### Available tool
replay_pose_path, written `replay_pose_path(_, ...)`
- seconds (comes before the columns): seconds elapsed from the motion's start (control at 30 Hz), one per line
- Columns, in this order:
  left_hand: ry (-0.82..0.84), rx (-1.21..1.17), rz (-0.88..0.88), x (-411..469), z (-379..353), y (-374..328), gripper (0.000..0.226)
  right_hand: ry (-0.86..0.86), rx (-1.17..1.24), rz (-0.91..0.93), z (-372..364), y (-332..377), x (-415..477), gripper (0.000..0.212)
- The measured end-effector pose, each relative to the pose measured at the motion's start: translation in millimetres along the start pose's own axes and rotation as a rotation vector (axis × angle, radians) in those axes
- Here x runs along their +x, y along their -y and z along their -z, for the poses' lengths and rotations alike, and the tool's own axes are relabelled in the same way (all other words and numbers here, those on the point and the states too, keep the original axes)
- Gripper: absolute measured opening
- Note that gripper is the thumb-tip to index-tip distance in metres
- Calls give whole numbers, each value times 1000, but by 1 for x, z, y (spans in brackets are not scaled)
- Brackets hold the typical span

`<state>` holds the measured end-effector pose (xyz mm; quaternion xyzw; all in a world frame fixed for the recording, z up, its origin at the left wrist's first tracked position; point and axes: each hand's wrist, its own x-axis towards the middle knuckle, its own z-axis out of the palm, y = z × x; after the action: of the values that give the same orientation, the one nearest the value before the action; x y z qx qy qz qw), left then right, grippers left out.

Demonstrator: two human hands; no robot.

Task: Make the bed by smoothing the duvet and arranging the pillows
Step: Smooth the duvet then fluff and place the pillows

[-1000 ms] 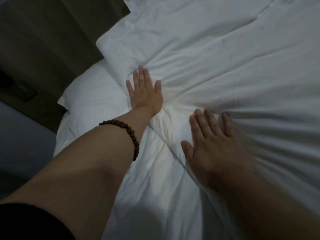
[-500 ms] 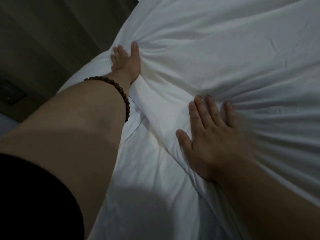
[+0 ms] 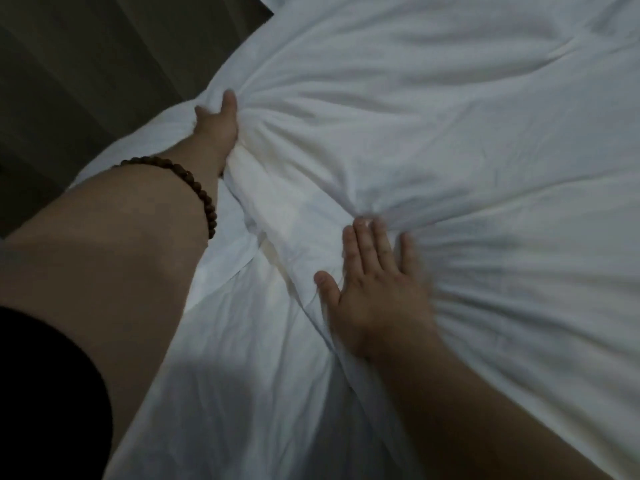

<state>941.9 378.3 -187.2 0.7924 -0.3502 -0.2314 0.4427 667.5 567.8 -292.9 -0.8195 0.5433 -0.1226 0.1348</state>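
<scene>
Honestly the trick here is pulling the edge taut while pinning the rest. The left hand [image 3: 218, 124] is clamped on a bunch of the duvet [image 3: 450, 133] at its far-left edge; the right hand [image 3: 375, 289] lies flat with fingers spread, nearer, pressing the duvet down. The duvet covers the bed under and to the right of both hands, creases fanning from each.

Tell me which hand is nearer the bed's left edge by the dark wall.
Left. The left hand grips the duvet right at that edge; the right hand lies flat on the duvet further in, well away from it.
</scene>
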Motion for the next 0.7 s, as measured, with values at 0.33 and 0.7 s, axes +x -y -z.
replay_pose_path(0.33,343,-611,213,-75,54,-83,46,361,121,-70,64,-14,-118,80)
replay_pose_path(0.7,680,28,-543,-361,6,-154,30,-100,1554,-968,275,-91,-161,79)
